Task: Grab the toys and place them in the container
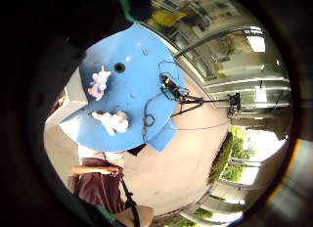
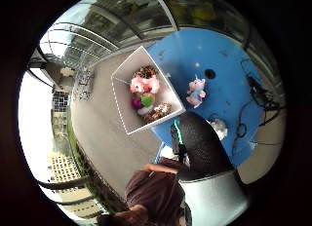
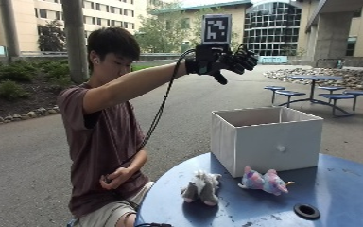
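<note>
My hand (image 3: 227, 60) is high above the container (image 3: 266, 138), fingers relaxed, holding nothing. Grey toy (image 3: 202, 187) and pink unicorn (image 3: 266, 181) lie on the blue tabletop (image 3: 345, 189), just in front of the container wall. Risk: coming down I clip the rim, or nudge the grey one off the near edge. Plenty of room above.

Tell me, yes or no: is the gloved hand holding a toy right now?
No. The gloved right hand is raised high above the white container with nothing in it.
</note>
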`<state>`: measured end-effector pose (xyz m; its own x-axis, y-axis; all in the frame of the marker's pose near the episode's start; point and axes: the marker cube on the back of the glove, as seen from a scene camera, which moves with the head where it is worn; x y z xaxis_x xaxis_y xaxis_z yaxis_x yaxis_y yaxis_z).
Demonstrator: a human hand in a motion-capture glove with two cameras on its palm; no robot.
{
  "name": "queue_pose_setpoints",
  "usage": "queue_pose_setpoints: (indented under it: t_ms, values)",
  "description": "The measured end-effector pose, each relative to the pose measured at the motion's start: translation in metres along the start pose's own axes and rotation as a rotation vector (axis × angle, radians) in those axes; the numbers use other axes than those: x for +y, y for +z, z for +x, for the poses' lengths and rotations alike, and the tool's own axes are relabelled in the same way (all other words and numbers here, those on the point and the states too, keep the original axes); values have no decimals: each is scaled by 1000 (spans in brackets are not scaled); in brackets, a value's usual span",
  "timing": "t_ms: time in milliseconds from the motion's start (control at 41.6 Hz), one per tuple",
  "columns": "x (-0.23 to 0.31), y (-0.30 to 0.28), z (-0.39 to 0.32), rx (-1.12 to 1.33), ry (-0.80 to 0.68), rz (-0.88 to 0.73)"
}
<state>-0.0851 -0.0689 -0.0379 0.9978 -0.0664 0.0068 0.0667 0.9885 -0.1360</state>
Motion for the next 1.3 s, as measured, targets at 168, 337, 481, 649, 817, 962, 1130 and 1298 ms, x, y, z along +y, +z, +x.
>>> queue_pose_setpoints:
  t_ms: [168, 337, 481, 649, 817, 962, 1130, 1298]
  values:
    - [26, 26, 48, 30, 19, -38]
    - [38, 53, 73, 18, 36, -77]
    - [43, 75, 81, 19, -12, -91]
    - [47, 102, 78, -26, -63, -115]
    - [55, 142, 78, -6, -168, -107]
    - [57, 212, 70, 37, -85, -162]
    - [63, 297, 63, 28, -157, -260]
    - [65, 357, 55, -42, -154, -338]
